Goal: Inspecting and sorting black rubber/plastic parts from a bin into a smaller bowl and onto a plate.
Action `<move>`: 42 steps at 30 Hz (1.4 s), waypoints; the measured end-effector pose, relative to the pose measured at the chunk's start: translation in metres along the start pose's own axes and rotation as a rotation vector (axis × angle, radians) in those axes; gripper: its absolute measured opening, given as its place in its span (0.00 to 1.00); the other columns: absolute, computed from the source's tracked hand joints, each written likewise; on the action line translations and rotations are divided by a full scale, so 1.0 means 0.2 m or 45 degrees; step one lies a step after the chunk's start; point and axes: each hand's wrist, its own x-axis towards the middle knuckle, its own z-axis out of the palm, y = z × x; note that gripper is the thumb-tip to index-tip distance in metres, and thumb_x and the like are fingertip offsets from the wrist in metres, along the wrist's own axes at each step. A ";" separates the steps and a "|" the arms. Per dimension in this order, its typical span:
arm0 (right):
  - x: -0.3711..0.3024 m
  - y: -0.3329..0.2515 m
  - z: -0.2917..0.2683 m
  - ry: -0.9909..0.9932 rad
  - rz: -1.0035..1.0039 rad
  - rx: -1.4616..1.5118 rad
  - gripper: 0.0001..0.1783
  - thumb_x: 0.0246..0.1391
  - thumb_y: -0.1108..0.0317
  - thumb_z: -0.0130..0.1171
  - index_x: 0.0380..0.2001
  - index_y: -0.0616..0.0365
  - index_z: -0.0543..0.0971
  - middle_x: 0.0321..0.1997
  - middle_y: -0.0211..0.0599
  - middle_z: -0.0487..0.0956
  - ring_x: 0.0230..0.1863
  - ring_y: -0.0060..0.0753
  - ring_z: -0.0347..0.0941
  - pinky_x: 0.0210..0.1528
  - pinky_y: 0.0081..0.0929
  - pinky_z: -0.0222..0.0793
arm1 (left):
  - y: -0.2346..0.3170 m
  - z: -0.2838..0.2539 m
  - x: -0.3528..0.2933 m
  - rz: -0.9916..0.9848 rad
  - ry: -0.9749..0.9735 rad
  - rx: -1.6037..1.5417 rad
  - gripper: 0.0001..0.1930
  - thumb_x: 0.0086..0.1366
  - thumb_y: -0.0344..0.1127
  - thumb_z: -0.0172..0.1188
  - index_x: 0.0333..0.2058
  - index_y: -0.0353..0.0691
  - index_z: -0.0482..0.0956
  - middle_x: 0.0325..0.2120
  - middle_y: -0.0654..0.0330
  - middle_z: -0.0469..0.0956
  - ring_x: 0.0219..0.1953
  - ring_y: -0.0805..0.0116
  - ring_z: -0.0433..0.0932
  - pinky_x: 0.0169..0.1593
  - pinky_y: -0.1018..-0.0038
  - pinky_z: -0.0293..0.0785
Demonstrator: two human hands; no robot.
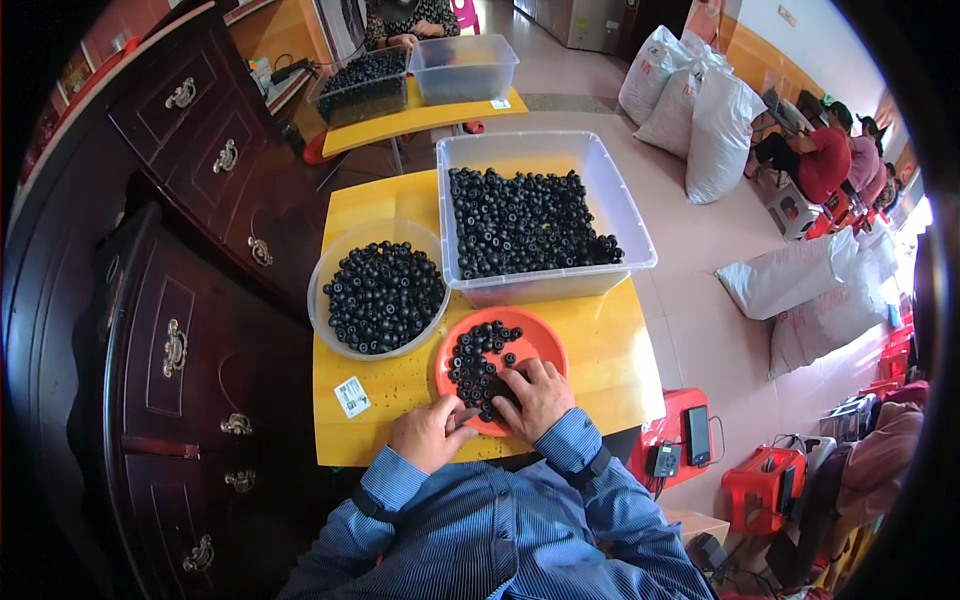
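Small black ring-shaped pieces [470,365] lie loose on a round orange-red plate [556,345] near the table's front edge. At the plate's lower left rim my left hand [428,433] is closed, thumb and fingertips together; whatever is between them is too small to make out. My right hand [541,402] reaches over the plate's right side, its fingers bent but apart, touching the pieces beneath. Behind the plate stands a large clear tub [545,286] with many of the same pieces. A round clear bowl [316,312] to the left is heaped with them too.
The yellow table [605,345] bears a white label [351,397]. Dark drawers [215,370] stand close on the left. Across from me, a person's hands [415,35] are near two more tubs [465,70]. White sacks [720,130], red stools [765,490] and seated people are on the right.
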 end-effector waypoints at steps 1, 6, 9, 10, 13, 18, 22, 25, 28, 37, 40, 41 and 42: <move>0.00 -0.01 0.00 -0.018 0.051 -0.011 0.21 0.52 0.56 0.62 0.47 0.55 0.76 0.42 0.47 0.73 0.43 0.50 0.72 0.47 0.42 0.71 | 0.00 -0.01 0.00 -0.014 -0.026 0.006 0.20 0.52 0.40 0.72 0.38 0.40 0.74 0.19 0.63 0.75 0.22 0.64 0.77 0.28 0.67 0.73; 0.01 -0.02 0.01 -0.075 0.182 0.004 0.19 0.53 0.55 0.60 0.43 0.55 0.75 0.40 0.47 0.74 0.43 0.49 0.73 0.46 0.41 0.73 | 0.00 0.00 0.01 0.001 -0.027 0.002 0.19 0.53 0.40 0.72 0.38 0.40 0.74 0.19 0.63 0.75 0.23 0.64 0.78 0.28 0.68 0.73; 0.03 -0.02 0.02 -0.056 0.195 0.023 0.18 0.53 0.56 0.60 0.41 0.55 0.74 0.39 0.47 0.74 0.42 0.49 0.74 0.44 0.40 0.74 | 0.00 -0.01 0.02 0.003 -0.033 0.012 0.19 0.53 0.41 0.72 0.38 0.40 0.74 0.19 0.63 0.76 0.23 0.64 0.78 0.28 0.68 0.74; 0.03 -0.02 0.03 -0.048 0.198 0.003 0.18 0.53 0.56 0.60 0.41 0.56 0.74 0.39 0.46 0.74 0.42 0.48 0.74 0.44 0.40 0.74 | 0.00 -0.01 0.02 -0.001 -0.042 0.006 0.19 0.53 0.41 0.72 0.39 0.40 0.74 0.19 0.63 0.76 0.23 0.64 0.78 0.28 0.68 0.74; 0.03 -0.04 0.03 0.003 0.181 -0.028 0.17 0.53 0.57 0.60 0.42 0.56 0.74 0.38 0.46 0.74 0.42 0.49 0.74 0.44 0.41 0.73 | -0.01 0.00 0.01 0.007 -0.043 0.024 0.19 0.53 0.41 0.72 0.38 0.40 0.74 0.19 0.63 0.76 0.22 0.64 0.78 0.28 0.68 0.74; 0.02 -0.03 0.05 0.028 0.183 -0.002 0.17 0.54 0.58 0.60 0.42 0.57 0.75 0.37 0.46 0.74 0.41 0.49 0.74 0.43 0.41 0.73 | 0.01 0.00 0.01 0.012 -0.026 -0.008 0.19 0.53 0.41 0.72 0.37 0.40 0.73 0.18 0.63 0.75 0.22 0.64 0.77 0.28 0.67 0.73; 0.02 -0.03 0.06 -0.017 0.179 -0.039 0.17 0.54 0.56 0.58 0.39 0.59 0.74 0.37 0.45 0.74 0.42 0.47 0.74 0.43 0.40 0.74 | 0.01 0.00 0.01 -0.009 -0.044 0.009 0.19 0.53 0.41 0.72 0.36 0.40 0.72 0.18 0.63 0.75 0.22 0.63 0.77 0.28 0.67 0.73; 0.02 -0.03 0.04 0.017 0.141 -0.066 0.17 0.54 0.56 0.58 0.39 0.59 0.75 0.36 0.46 0.74 0.41 0.47 0.74 0.42 0.40 0.74 | 0.00 0.00 0.01 0.006 -0.025 -0.023 0.19 0.53 0.41 0.72 0.36 0.40 0.72 0.18 0.63 0.74 0.22 0.63 0.77 0.28 0.67 0.73; 0.03 -0.03 0.03 0.078 0.099 -0.058 0.17 0.54 0.56 0.59 0.38 0.59 0.75 0.35 0.46 0.74 0.40 0.48 0.74 0.41 0.40 0.74 | 0.01 0.00 0.01 -0.011 -0.025 -0.033 0.19 0.53 0.41 0.72 0.37 0.40 0.72 0.18 0.63 0.74 0.21 0.63 0.77 0.28 0.67 0.73; 0.03 -0.01 0.05 -0.031 0.114 -0.011 0.15 0.56 0.57 0.57 0.37 0.57 0.73 0.33 0.47 0.75 0.37 0.50 0.76 0.39 0.41 0.75 | 0.01 0.00 0.01 -0.024 -0.041 -0.023 0.20 0.52 0.40 0.72 0.37 0.39 0.72 0.18 0.62 0.74 0.21 0.63 0.77 0.28 0.67 0.73; 0.04 -0.01 0.05 -0.071 0.136 -0.021 0.15 0.57 0.57 0.56 0.38 0.57 0.73 0.33 0.47 0.76 0.37 0.50 0.77 0.38 0.41 0.76 | 0.01 0.00 0.00 -0.023 -0.044 -0.059 0.20 0.52 0.40 0.72 0.37 0.39 0.72 0.18 0.62 0.75 0.22 0.63 0.77 0.28 0.66 0.73; 0.04 -0.01 0.05 -0.108 0.165 -0.023 0.15 0.57 0.56 0.56 0.38 0.57 0.72 0.33 0.47 0.77 0.38 0.50 0.77 0.38 0.41 0.76 | 0.01 0.00 0.00 -0.022 -0.044 -0.059 0.20 0.52 0.40 0.72 0.37 0.39 0.72 0.18 0.62 0.75 0.22 0.63 0.77 0.28 0.66 0.73; 0.06 -0.01 0.05 -0.108 0.156 -0.019 0.15 0.57 0.56 0.56 0.38 0.57 0.72 0.33 0.47 0.77 0.38 0.50 0.77 0.38 0.41 0.76 | 0.01 -0.01 -0.01 -0.016 -0.038 -0.057 0.20 0.52 0.40 0.72 0.37 0.39 0.72 0.18 0.62 0.75 0.22 0.62 0.77 0.27 0.66 0.73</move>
